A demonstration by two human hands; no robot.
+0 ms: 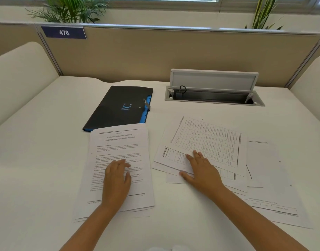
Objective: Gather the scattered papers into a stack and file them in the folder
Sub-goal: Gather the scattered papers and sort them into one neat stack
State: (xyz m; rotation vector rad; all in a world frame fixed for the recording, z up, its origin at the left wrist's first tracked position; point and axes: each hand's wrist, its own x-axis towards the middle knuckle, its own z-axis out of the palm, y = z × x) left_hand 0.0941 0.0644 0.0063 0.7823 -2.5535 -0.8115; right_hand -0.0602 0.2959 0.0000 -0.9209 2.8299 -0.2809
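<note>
A rough stack of printed text pages lies in front of me at centre left. My left hand rests flat on it with fingers relaxed. To the right, several loose sheets with tables lie fanned and overlapping at different angles. My right hand presses flat on their near-left part, fingers spread. A black folder with a blue edge and a smiley mark lies shut behind the text stack, its near corner under the top page.
The white desk is ringed by a beige partition at the back and cream side panels. An open cable tray with a raised lid sits at back right. Plants stand behind the partition.
</note>
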